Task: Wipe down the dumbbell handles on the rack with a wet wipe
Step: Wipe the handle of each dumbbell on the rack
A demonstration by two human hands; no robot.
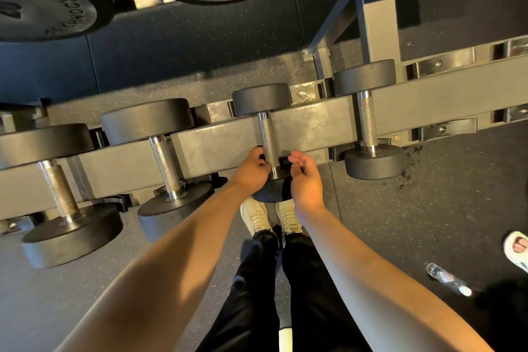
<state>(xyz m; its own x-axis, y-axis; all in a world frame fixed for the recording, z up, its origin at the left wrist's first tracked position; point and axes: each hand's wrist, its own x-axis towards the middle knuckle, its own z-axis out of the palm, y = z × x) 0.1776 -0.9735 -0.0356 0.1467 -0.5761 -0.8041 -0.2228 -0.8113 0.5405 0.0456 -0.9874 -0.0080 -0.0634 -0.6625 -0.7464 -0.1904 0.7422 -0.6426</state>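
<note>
Forearms (171, 251), dumbbell rack (314, 123), speckled rubber floor (400, 223)

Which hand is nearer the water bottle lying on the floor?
Right. The right hand is beside the dumbbell handle, up and left of the bottle; the left hand sits on the handle's other side, farther away.

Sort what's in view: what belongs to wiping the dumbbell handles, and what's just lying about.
Job: middle dumbbell handle, neighbouring handles, rack, left hand, right hand; no wipe visible.
Lying about: water bottle, slippered foot.
</note>
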